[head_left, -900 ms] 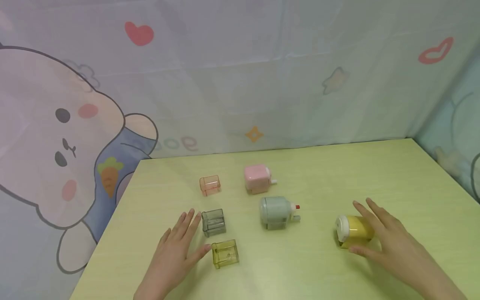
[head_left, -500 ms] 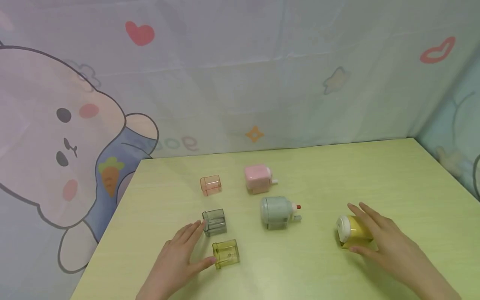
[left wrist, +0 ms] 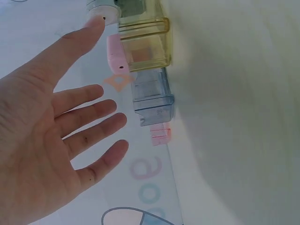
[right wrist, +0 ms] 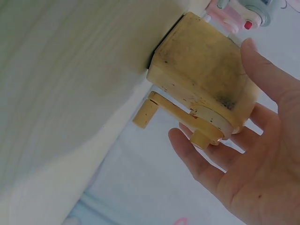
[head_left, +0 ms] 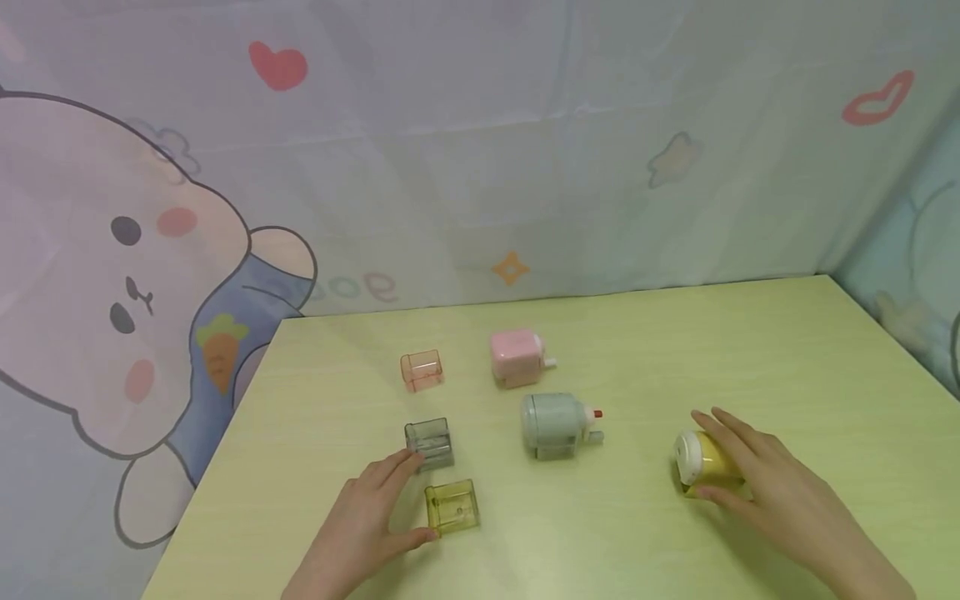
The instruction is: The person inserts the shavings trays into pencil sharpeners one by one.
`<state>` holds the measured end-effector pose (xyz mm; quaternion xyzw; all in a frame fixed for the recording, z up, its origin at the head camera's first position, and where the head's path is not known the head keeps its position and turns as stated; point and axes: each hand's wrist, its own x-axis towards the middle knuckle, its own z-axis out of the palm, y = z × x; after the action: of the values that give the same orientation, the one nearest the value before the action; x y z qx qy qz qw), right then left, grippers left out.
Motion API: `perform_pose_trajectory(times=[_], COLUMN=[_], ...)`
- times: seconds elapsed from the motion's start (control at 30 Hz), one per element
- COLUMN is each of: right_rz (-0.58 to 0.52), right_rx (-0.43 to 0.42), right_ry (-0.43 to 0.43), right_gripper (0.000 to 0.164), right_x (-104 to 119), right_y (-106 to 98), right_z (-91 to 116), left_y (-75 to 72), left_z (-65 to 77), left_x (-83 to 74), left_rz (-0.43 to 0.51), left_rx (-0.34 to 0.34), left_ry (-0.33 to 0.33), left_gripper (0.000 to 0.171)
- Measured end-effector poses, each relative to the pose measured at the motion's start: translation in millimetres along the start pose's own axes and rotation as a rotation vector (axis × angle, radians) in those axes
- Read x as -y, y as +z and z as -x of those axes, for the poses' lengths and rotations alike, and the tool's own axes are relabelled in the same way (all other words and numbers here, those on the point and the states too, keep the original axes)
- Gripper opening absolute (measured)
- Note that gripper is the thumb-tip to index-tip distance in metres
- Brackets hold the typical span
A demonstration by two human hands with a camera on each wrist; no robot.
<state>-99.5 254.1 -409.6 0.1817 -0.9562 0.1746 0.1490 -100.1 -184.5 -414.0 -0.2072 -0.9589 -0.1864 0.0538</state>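
A yellow hand-crank pencil sharpener (head_left: 716, 458) with a white front lies at the right of the table; its crank (right wrist: 180, 115) shows in the right wrist view. My right hand (head_left: 780, 487) is around it, thumb on the near side and fingers reaching over the far side; firm contact cannot be made out. On the left, my left hand (head_left: 363, 508) has its fingers spread, thumb beside a clear yellow shavings bin (head_left: 452, 507) and fingertips by a clear grey bin (head_left: 430, 442). The left wrist view shows that palm (left wrist: 37, 154) holding nothing.
Farther back lie a clear pink bin (head_left: 422, 370) and a pink sharpener (head_left: 517, 358). A grey-green sharpener (head_left: 553, 425) with a red tip stands mid-table. Behind the light table (head_left: 637, 533) hangs a printed curtain (head_left: 420, 167).
My left hand has moved slightly right, closer to the grey and yellow bins. My right hand's fingers have come a little nearer the yellow sharpener. The objects have stayed in place.
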Motion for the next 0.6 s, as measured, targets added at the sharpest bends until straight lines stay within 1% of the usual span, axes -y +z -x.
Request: perform_pose_trajectory(times=[0.1, 0.2, 0.3, 0.43, 0.6], right_rz=[0.008, 0.013, 0.016, 0.026, 0.048], right_rx=[-0.014, -0.030, -0.047, -0.067, -0.069], right_ry=[-0.020, -0.051, -0.086, -0.107, -0.122], right_gripper=[0.080, 0.079, 0.080, 0.079, 0.076], right_x=[-1.2, -3.1, -4.8, -6.3, -6.0], right_y=[2.7, 3.0, 3.6, 4.0, 3.4], right_z=[0.4, 1.3, 1.6, 2.2, 1.5], left_y=[0.7, 3.1, 5.3, 8.1, 10.6], left_z=[0.3, -0.1, 0.0, -0.7, -2.2], left_x=[-1.4, -2.9, -3.8, -5.1, -6.1], left_rz=[-0.010, -0.010, 0.006, 0.029, 0.057], left_rx=[-0.021, -0.015, 0.023, 0.088, 0.122], left_ry=[0.022, 0.042, 0.040, 0.017, -0.008], left_gripper=[0.083, 0.078, 0.074, 0.075, 0.075])
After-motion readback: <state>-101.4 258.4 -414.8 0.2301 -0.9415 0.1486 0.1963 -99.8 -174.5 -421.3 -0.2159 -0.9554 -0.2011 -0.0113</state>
